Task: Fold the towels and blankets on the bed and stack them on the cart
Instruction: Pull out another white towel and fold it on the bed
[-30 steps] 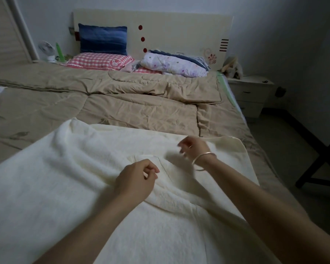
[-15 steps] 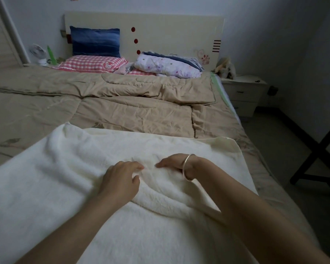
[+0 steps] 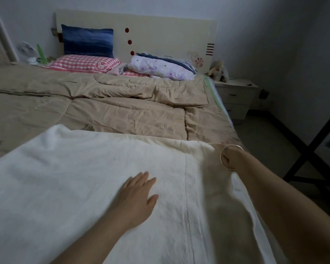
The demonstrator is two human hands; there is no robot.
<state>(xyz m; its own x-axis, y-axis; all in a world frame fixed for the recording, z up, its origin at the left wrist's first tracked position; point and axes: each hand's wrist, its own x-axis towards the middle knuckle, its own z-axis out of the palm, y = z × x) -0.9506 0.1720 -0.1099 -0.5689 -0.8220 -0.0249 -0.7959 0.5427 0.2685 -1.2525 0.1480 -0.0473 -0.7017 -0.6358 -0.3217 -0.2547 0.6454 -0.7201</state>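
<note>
At far left, past the head of the bed, a small fan point(image 3: 26, 50) and a green bottle point(image 3: 40, 54) stand beside a blue pillow point(image 3: 88, 41). That pillow leans upright on the headboard point(image 3: 160, 29), above a pink checked pillow point(image 3: 84, 63). A tan quilt point(image 3: 122, 111) covers the middle of the bed. Over its near part lies the white blanket point(image 3: 55, 178), spread nearly flat, with a seam running down its right part. The left hand point(image 3: 138, 196) rests palm down on the blanket, fingers straight and close together, thumb out to the side. Further back, a floral quilt point(image 3: 160, 67) lies bundled by the headboard. The right hand point(image 3: 228, 156) is at the blanket's far right corner, by the bed's edge. A bangle point(image 3: 234, 146) and the wrist hide its fingers, so I cannot tell how they lie. A nightstand point(image 3: 236, 92) and a black frame point(image 3: 311, 149) stand on the floor at right.
</note>
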